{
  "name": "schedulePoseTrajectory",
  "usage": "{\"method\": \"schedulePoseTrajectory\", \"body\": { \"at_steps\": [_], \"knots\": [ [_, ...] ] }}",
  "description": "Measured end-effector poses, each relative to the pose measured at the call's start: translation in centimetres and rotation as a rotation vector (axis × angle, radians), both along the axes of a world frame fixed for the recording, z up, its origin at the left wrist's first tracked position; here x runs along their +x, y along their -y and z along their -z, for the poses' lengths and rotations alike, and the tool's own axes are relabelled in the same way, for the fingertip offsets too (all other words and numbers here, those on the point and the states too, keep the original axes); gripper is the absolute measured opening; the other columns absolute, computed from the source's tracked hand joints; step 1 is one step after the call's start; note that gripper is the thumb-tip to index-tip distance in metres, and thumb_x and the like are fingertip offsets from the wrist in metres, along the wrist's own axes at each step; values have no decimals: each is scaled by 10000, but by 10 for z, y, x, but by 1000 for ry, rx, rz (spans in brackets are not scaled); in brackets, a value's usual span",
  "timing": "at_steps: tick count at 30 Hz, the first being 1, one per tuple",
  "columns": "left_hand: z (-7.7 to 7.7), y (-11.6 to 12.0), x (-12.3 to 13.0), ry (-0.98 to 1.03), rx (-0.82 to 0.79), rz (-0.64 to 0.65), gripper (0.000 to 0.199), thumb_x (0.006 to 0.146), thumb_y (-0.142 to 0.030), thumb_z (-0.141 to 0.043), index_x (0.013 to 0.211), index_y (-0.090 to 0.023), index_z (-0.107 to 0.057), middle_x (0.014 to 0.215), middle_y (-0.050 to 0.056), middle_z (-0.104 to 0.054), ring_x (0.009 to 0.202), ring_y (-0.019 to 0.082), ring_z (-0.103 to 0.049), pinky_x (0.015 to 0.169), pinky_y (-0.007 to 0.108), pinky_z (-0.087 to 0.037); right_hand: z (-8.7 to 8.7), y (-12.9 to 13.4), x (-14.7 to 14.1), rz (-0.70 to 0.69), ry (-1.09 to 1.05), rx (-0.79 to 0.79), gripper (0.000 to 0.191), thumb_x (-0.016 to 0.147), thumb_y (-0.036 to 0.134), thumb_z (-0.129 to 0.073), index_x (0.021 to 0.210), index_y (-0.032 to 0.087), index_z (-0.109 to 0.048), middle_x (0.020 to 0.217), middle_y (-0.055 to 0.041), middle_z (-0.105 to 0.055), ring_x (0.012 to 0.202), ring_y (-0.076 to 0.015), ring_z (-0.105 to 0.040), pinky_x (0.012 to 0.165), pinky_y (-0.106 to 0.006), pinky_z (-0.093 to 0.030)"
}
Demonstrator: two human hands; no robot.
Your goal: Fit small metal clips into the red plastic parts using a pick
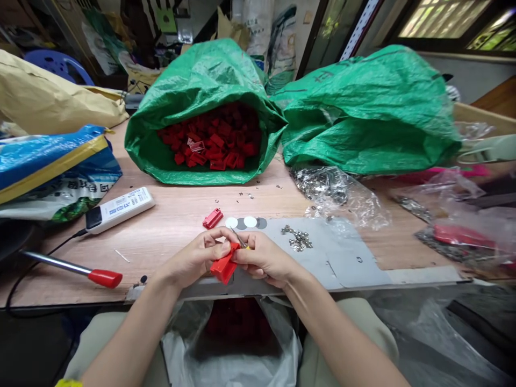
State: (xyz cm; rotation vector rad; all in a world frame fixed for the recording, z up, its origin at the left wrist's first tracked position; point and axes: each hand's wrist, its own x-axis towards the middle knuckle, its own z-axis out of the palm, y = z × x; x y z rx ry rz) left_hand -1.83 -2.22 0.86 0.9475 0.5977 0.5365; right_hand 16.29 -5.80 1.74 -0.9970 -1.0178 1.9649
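Note:
My left hand (197, 255) grips a small red plastic housing (224, 264) over the front edge of the table. My right hand (262, 258) meets it there, closed around a thin pointed metal tool with a bit of yellow, probably tweezers (239, 238), its tip up by the housing. The right fingertips also touch the red part. Just beyond my hands lies another red plastic housing (213, 218). Beside it, white and grey discs (250, 222) lie in a row. A small heap of metal pieces (297, 238) rests on a grey sheet (346, 252) to the right.
A green sack (201, 70) full of red parts lies open at the back, with a second green sack (371, 107) at right. A clear bag of metal pieces (338, 193), a white power bank (121, 209) and a red-handled lever (105, 278) flank the work area. Below hangs a plastic bag (181, 344).

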Motion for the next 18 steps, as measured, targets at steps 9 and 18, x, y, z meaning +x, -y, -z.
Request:
{"method": "schedulePoseTrajectory", "body": {
  "at_steps": [9,18],
  "knots": [
    [-6,6,2,-67,147,-42,611,733,-490,-803,1264,-250,-620,913,71,-695,632,153,-644,613,260,-521,-3,6,0,272,109,124,213,724,245,-652,909,187,-566,516,115,-482,330,-29,-302,325,-148,-221],
    [2,15,25,-336,622,-288,371,757,-268,-780,1124,-226,-751,998,68,-733,811,194,-641,685,241,-504,-13,18,66,354,782,368,286,832,412,-630,1003,187,-673,673,-11,-670,483,-126,-497,466,-242,-352]
  ]
}}
